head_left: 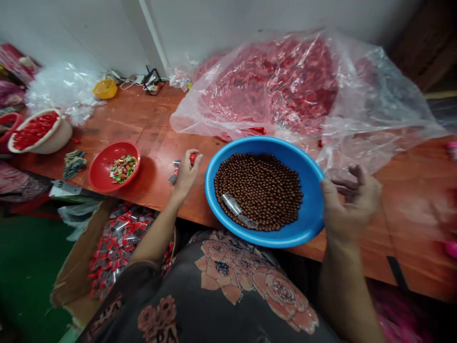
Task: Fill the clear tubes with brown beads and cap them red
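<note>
My left hand (186, 172) is over the table, left of the blue basin, its fingers closed round a small red piece (193, 157) that looks like a cap. Beside that hand lie a few small clear packs (173, 178), partly hidden by it. The blue basin (310, 178) holds many round brown balls (260, 190), like chocolate beads. On the balls rest a clear plastic tube (231, 204) and a clear rounded piece (247, 221). At the basin's right rim is my right hand (350, 202), fingers apart and nothing visible in them; the thumb is close to or touching the rim.
Behind the basin lies a big clear bag (271, 81) of red pieces. To the left are a red bowl (95, 169) with wrapped sweets, a crumpled cloth (74, 163), a white tub (59, 138) of red pieces and a yellow bowl (105, 89). Below stands a carton (76, 257) of red-capped packs.
</note>
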Available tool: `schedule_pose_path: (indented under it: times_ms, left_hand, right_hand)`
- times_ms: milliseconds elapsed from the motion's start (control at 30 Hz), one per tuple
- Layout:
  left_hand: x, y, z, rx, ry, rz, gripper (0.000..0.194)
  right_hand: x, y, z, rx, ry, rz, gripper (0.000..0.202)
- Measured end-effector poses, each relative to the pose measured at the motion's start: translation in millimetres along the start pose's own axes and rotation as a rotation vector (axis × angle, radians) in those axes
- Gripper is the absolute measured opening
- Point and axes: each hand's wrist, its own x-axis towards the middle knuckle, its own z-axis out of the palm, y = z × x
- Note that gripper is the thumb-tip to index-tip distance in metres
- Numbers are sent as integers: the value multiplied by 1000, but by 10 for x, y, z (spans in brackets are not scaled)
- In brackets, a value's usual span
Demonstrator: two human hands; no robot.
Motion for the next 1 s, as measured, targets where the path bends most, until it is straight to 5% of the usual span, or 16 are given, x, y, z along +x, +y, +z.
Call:
schedule_pose_path:
  times_ms: [100,200,400,567,667,867,1000]
  left_hand:
    - [231,-437,-77,516,37,115,33]
    - [261,-714,-83,828,-43,95,37]
    - [202,-923,-73,882,-115,113,53]
    - [129,-1132,-204,864,-73,155,45]
    - [-150,-1354,-510,843,2,163,39]
    - [-1097,-1748,-1531,841,231,35,39]
    - [-1285,-1613,-1798,740,423,68,46]
  right_hand:
    - [-25,443,-36,-4,145,166,70]
    - [-109,659,-3,11,157,275,76]
    - [-160,657,41,36,188,339,84]
    - [-155,688,46,27,175,319,79]
    - [-165,724,47,36,208,320,80]
    - [-150,838,3,42,270,246,71]
    - [-70,920,-12,44,239,273,63]
